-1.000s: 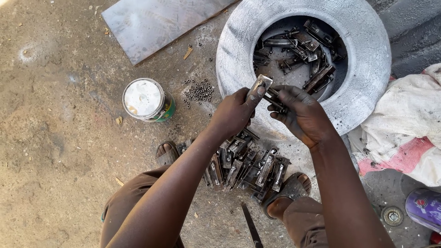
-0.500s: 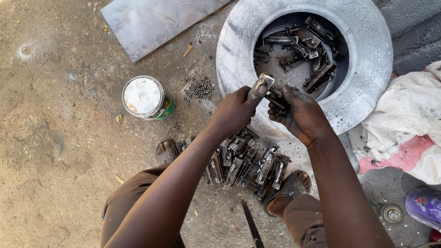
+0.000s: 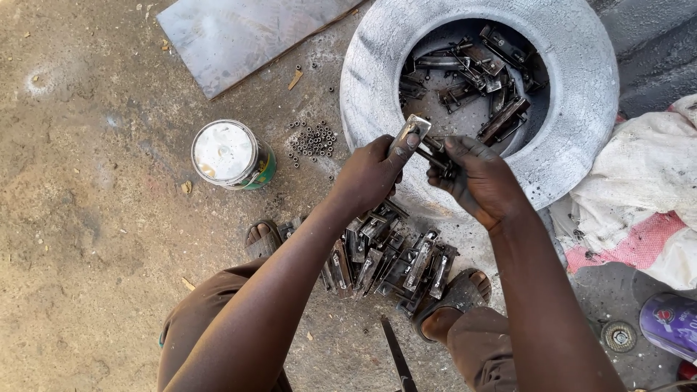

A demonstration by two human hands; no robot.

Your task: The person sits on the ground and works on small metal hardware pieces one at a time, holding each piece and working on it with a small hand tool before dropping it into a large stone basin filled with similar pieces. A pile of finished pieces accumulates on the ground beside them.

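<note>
Head camera is looking straight down at two hands working just above the near rim of a grey, ash-coated tyre whose hollow is holding loose metal latch parts. Bare dirt ground is lying open to the left, with only a white-topped tin can and a scatter of small nuts there; a flat metal sheet is lying at the top edge, well apart from the hands. To the right, a white sack is crowding the tyre's side. Below the hands, a pile of metal latches is filling the gap between two sandalled feet.

Left hand is pinching a flat metal latch piece, fingers closing around its lower end while its pale tip is sticking up past the thumb. Right hand is curling tightly around a dark latch bar, which is touching the left hand's piece between the two sets of fingertips.
</note>
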